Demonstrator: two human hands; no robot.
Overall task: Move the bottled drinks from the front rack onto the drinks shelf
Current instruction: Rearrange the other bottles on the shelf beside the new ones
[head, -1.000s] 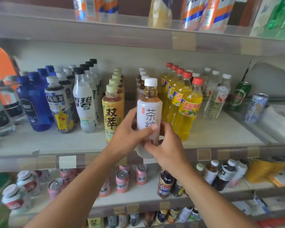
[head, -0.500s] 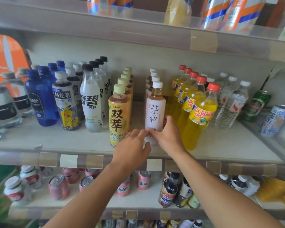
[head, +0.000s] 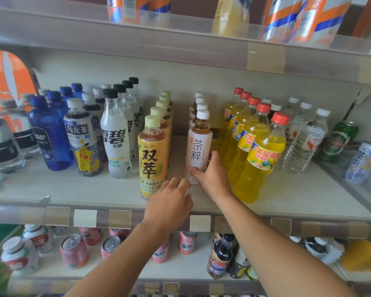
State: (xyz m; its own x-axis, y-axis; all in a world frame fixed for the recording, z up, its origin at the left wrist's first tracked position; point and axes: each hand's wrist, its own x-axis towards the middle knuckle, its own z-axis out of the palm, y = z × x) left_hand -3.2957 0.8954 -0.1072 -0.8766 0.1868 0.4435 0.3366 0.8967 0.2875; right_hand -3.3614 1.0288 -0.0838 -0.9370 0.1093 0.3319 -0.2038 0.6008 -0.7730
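Observation:
A white-labelled tea bottle (head: pixel 198 146) with a white cap stands upright on the drinks shelf (head: pixel 62 189), at the front of a row of the same bottles. My right hand (head: pixel 212 176) wraps its lower part, thumb across the front and fingers behind. My left hand (head: pixel 169 202) hovers just left of the bottle's base with relaxed fingers, holding nothing. A row of yellow-labelled tea bottles (head: pixel 152 159) stands to the left, and a row of yellow juice bottles with red caps (head: pixel 259 159) to the right.
Further left stand white soda bottles (head: pixel 116 138), dark tea bottles (head: pixel 81 138) and blue bottles (head: pixel 49 136). Clear water bottles (head: pixel 304 140) and two cans (head: pixel 362 161) sit at the right. A lower shelf (head: pixel 180 273) holds pink cans and small bottles. An upper shelf runs overhead.
The white tea bottle went from held in the air by both hands to standing on the shelf. My left hand has come off it; my right hand stays around its lower part.

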